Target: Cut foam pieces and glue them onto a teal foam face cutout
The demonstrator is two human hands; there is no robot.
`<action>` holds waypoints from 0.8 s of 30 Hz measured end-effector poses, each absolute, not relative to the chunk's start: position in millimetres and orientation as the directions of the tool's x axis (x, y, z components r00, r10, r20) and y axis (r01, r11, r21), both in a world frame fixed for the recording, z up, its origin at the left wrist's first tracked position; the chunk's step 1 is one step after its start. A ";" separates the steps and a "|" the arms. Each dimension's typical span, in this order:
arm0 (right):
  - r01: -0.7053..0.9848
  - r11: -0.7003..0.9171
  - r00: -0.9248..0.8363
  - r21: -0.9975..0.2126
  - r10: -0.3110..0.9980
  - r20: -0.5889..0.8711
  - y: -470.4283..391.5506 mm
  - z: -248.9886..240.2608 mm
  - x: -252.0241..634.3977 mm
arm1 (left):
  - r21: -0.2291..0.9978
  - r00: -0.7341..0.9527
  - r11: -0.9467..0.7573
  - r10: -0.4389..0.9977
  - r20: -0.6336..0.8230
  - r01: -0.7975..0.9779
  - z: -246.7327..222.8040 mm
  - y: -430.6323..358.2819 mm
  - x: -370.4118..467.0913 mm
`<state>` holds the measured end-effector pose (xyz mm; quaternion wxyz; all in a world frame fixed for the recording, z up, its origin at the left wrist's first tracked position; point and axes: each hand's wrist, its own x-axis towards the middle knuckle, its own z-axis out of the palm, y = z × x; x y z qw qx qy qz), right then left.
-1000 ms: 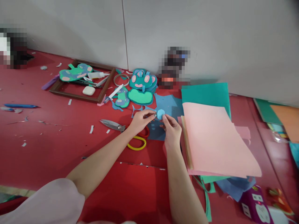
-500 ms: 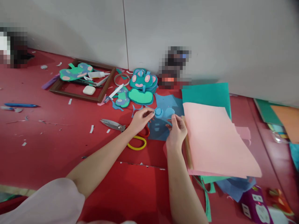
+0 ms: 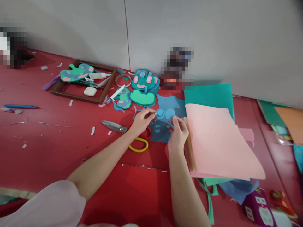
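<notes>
My left hand pinches the edge of a small layered blue felt circle. Close beside it, my right hand holds a plain light-blue felt circle between thumb and finger. Both circles are above a blue felt sheet on the red table. Scissors with one red and one yellow handle lie open under my left wrist, blades to the left. Behind my hands are a bright green felt shape and a stack of teal frog-like faces.
A brown frame at the back left surrounds glue, an eraser and a felt piece. Pink felt lies over teal felt on the right. A blue pen is far left; a purple box is lower right.
My right hand has moved slightly left with its plain circle, bringing it nearer the layered one. My left hand and its circle have barely shifted.
</notes>
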<state>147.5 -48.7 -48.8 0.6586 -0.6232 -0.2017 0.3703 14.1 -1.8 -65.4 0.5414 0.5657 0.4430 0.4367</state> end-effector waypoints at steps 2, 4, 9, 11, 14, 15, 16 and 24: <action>-0.235 -0.058 0.639 -0.970 0.743 -0.199 -48.7 -48.7 147.2 | 1.000 0.223 -0.018 0.975 0.012 0.023 -65.1 -1.9 14.3; -0.240 -0.058 0.630 -0.969 0.750 -0.201 -48.9 -48.9 147.0 | 1.000 0.218 -0.009 0.976 0.006 0.014 -64.7 -2.0 14.5; -0.289 -0.044 0.613 -0.956 0.758 -0.220 -49.0 -52.4 147.8 | 1.000 0.210 0.003 0.978 -0.001 -0.005 -64.1 -1.4 14.4; -0.291 -0.051 0.611 -0.955 0.758 -0.227 -48.6 -53.8 148.4 | 1.000 0.205 0.008 0.979 -0.004 -0.017 -64.2 -0.9 14.1; -0.296 -0.067 0.606 -0.953 0.758 -0.241 -47.8 -54.0 148.7 | 0.999 0.196 0.021 0.980 -0.014 -0.034 -64.7 -0.5 13.5; -0.302 -0.067 0.603 -0.951 0.759 -0.245 -47.7 -53.5 148.5 | 0.999 0.195 0.025 0.981 -0.017 -0.036 -64.9 -0.4 13.5; -0.309 -0.066 0.599 -0.949 0.761 -0.248 -47.7 -53.0 148.3 | 0.999 0.196 0.026 0.980 -0.018 -0.039 -64.9 -0.3 13.4; -0.281 -0.071 0.595 -0.957 0.769 -0.232 -47.7 -51.6 148.4 | 0.999 0.201 0.025 0.979 -0.018 -0.029 -63.0 -0.3 13.7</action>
